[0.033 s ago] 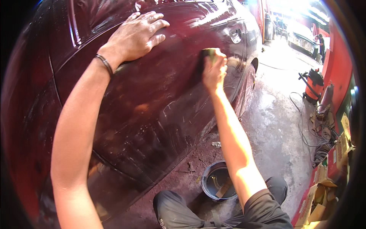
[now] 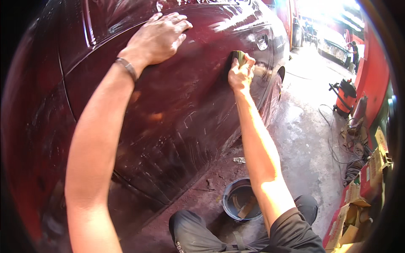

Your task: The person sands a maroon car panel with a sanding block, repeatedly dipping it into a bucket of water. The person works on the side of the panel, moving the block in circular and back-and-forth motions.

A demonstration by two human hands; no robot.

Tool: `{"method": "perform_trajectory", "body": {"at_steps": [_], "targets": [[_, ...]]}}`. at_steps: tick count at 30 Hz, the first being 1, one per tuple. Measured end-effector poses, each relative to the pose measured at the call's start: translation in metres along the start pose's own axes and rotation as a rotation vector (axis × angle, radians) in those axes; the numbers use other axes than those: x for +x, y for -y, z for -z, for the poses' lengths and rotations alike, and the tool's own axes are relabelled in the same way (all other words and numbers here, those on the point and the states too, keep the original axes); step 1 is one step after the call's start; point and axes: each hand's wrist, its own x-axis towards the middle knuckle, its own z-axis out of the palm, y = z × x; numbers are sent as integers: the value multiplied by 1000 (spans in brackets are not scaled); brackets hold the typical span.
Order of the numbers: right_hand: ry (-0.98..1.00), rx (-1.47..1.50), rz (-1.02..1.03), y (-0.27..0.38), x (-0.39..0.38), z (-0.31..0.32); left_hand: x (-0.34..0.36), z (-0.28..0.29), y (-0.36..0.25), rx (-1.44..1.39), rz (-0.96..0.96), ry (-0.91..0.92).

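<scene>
A dark red car door [image 2: 181,97] fills the left and middle of the view, its surface wet and streaked. My left hand [image 2: 158,40] lies flat on its upper part, below the window line, fingers stretched out, with a dark band on the wrist. Lower and to the right, my right hand [image 2: 241,72] grips a small block [image 2: 238,57], dark with a yellow-green side, against the panel. Its face toward the door is hidden. The door handle [image 2: 262,41] sits just above and right of this hand.
Between my knees stands a dark bucket [image 2: 226,206] with liquid and a brown piece in it. To the right are a red-black vacuum cleaner [image 2: 346,96], coiled cables [image 2: 354,168] and open cardboard boxes [image 2: 350,211]. A person [image 2: 353,52] stands far off beside another car.
My left hand has slid slightly to the right along the door. The right hand and its block have shifted a little to the right.
</scene>
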Motion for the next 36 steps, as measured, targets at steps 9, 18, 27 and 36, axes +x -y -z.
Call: {"method": "perform_trajectory", "body": {"at_steps": [9,18,27,36], "targets": [[116,-188,592,62,-79,-10,-2,2,-9,8,110,63],[36,94,590,83,-110,-28,-8,-4,-3,44,102,42],[-50,68,351,12,34,-14,3,-2,-14,22,68,-19],[167,210,635,57,-171,20,7,-7,-23,122,139,37]]}}
